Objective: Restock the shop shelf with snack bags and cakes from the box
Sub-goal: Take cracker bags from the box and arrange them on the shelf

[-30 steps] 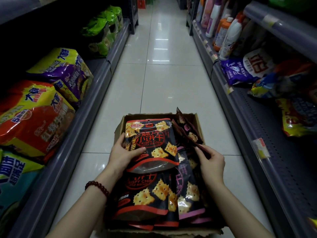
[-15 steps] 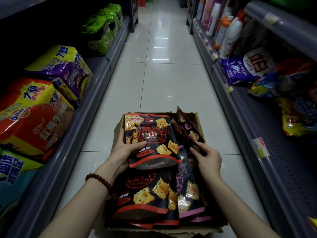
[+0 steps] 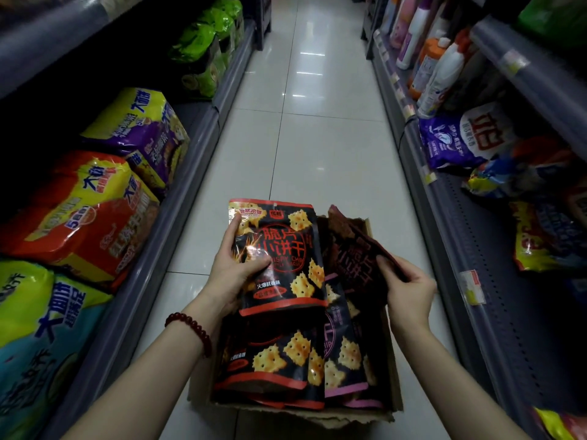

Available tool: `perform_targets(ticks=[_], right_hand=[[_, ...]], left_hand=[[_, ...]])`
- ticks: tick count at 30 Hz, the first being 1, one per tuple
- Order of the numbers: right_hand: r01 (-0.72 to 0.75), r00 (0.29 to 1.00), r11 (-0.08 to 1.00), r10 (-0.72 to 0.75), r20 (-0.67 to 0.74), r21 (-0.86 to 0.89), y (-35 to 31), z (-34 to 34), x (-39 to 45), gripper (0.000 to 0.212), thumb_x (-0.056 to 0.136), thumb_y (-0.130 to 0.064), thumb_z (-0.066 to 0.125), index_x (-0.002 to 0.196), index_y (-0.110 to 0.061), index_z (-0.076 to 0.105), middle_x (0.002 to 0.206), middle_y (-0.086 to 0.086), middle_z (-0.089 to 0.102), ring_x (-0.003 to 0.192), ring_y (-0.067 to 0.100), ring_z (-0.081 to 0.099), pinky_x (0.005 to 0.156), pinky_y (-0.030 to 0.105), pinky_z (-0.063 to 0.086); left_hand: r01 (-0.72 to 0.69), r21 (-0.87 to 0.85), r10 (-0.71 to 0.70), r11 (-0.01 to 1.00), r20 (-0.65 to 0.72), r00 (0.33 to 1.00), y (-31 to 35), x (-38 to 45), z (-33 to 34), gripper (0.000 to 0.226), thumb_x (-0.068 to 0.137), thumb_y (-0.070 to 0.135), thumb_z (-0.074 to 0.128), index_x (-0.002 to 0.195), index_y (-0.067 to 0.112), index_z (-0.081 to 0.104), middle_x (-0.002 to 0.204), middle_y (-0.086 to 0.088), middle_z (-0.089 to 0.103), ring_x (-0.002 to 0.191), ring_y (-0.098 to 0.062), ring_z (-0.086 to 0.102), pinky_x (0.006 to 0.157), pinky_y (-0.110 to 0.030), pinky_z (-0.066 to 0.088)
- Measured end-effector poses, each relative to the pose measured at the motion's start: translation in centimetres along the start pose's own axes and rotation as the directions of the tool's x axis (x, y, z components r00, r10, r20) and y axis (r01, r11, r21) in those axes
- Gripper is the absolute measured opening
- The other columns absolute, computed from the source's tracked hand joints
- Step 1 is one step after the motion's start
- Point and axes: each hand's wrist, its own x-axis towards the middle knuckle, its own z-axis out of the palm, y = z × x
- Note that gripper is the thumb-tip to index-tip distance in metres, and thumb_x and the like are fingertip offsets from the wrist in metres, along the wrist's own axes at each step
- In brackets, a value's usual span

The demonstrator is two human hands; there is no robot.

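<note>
A cardboard box point(image 3: 394, 389) sits on the aisle floor, filled with several black cracker snack bags point(image 3: 273, 360). My left hand point(image 3: 235, 268) grips one black-and-red cracker bag point(image 3: 286, 249) by its left edge and holds it upright above the box. My right hand point(image 3: 409, 290) pinches a dark maroon-trimmed bag point(image 3: 355, 258) at the box's right side, tilted up out of the stack. A red bead bracelet is on my left wrist.
Left shelf point(image 3: 178, 182) holds large noodle multipacks in red, purple, blue and green. Right shelf point(image 3: 451, 236) holds bottles, a purple detergent bag point(image 3: 460, 138) and coloured bags, with bare perforated shelf near me. White tiled aisle floor point(image 3: 311, 147) runs ahead.
My left hand has lifted the black-and-red bag up out of the box and stood it more upright. My right hand has raised the maroon bag slightly.
</note>
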Motion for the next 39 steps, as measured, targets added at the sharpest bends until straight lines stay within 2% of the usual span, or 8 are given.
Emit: perform_targets(ticks=[9, 14, 17, 25, 28, 31, 34, 39], right_hand=[[0.03, 0.999, 0.998, -0.029, -0.018, 0.056, -20.7, 0.0, -2.0, 0.008, 0.082, -0.015, 0.073, 0.075, -0.019, 0.07, 0.063, -0.014, 0.071, 0.062, 0.0, 0.067, 0.055, 0.016, 0.052], [0.091, 0.995, 0.991, -0.094, 0.03, 0.1, -34.6, 0.5, -4.2, 0.009, 0.081, -0.01, 0.072, 0.075, -0.015, 0.07, 0.061, -0.015, 0.07, 0.059, -0.003, 0.063, 0.054, 0.015, 0.051], [0.121, 0.988, 0.988, -0.129, 0.084, 0.094, -43.2, 0.3, -5.8, 0.005, 0.079, -0.011, 0.074, 0.077, -0.015, 0.071, 0.066, -0.008, 0.072, 0.066, 0.005, 0.066, 0.061, 0.022, 0.054], [0.298, 0.902, 0.948, -0.319, 0.291, 0.116, -63.9, 0.1, -9.0, 0.016, 0.078, -0.008, 0.075, 0.07, -0.021, 0.072, 0.065, -0.013, 0.072, 0.064, 0.004, 0.067, 0.061, 0.023, 0.055], [0.322, 0.857, 0.928, -0.369, 0.36, 0.186, -69.9, 0.2, -10.2, 0.017, 0.076, -0.01, 0.076, 0.067, -0.025, 0.075, 0.067, -0.012, 0.073, 0.068, 0.01, 0.067, 0.061, 0.027, 0.056], [0.369, 0.796, 0.901, -0.433, 0.424, 0.228, -75.2, 0.5, -11.6, 0.014, 0.076, -0.013, 0.076, 0.067, -0.023, 0.073, 0.067, -0.012, 0.073, 0.071, 0.017, 0.069, 0.062, 0.034, 0.058], [0.365, 0.724, 0.883, -0.469, 0.505, 0.297, -80.1, 0.9, -13.6, 0.01, 0.077, -0.014, 0.076, 0.073, -0.022, 0.07, 0.068, -0.011, 0.073, 0.068, 0.014, 0.071, 0.061, 0.031, 0.058], [0.297, 0.634, 0.878, -0.475, 0.61, 0.375, -85.6, 2.6, -17.8, 0.008, 0.078, -0.017, 0.075, 0.075, -0.022, 0.069, 0.071, -0.007, 0.074, 0.07, 0.014, 0.072, 0.058, 0.027, 0.057]], left_hand=[[-0.098, 0.112, 0.099, 0.989, -0.004, 0.995, 15.9, -8.3, 3.1, 0.098, 0.075, -0.007, 0.07, 0.136, 0.058, 0.028, 0.138, 0.007, 0.046, 0.11, -0.012, 0.063, 0.08, -0.035, 0.058], [-0.155, 0.177, 0.166, 0.972, -0.051, 0.985, 27.5, -14.6, 5.0, 0.101, 0.074, -0.006, 0.073, 0.137, 0.058, 0.026, 0.143, 0.015, 0.038, 0.119, -0.005, 0.055, 0.089, -0.036, 0.055], [-0.21, 0.242, 0.23, 0.947, -0.055, 0.972, 34.7, -19.0, 6.5, 0.1, 0.075, -0.004, 0.073, 0.139, 0.055, 0.025, 0.136, 0.024, 0.038, 0.11, 0.012, 0.055, 0.078, -0.02, 0.055], [-0.299, 0.402, 0.386, 0.866, -0.155, 0.909, 51.8, -30.3, 10.9, 0.108, 0.075, 0.012, 0.078, 0.139, 0.061, 0.006, 0.154, 0.02, 0.015, 0.134, -0.007, 0.035, 0.096, -0.035, 0.048], [-0.232, 0.359, 0.339, 0.904, -0.271, 0.901, 56.1, -34.0, 12.3, 0.091, 0.073, 0.014, 0.079, 0.144, 0.037, 0.026, 0.14, 0.006, 0.044, 0.12, -0.015, 0.053, 0.088, -0.032, 0.052], [-0.228, 0.292, 0.328, 0.929, -0.361, 0.873, 59.4, -37.6, 13.2, 0.041, 0.071, 0.01, 0.08, 0.105, 0.017, 0.058, 0.101, -0.004, 0.07, 0.089, -0.023, 0.069, 0.071, -0.03, 0.056], [-0.266, 0.301, 0.381, 0.916, -0.44, 0.813, 62.2, -41.7, 13.4, 0.031, 0.069, 0.009, 0.081, 0.092, 0.017, 0.063, 0.089, -0.006, 0.074, 0.083, -0.025, 0.071, 0.076, -0.039, 0.058], [-0.372, 0.296, 0.475, 0.88, -0.518, 0.711, 66.0, -48.2, 13.0, 0.028, 0.07, 0.001, 0.078, 0.088, 0.016, 0.064, 0.081, 0.0, 0.074, 0.074, -0.013, 0.071, 0.067, -0.027, 0.057]])
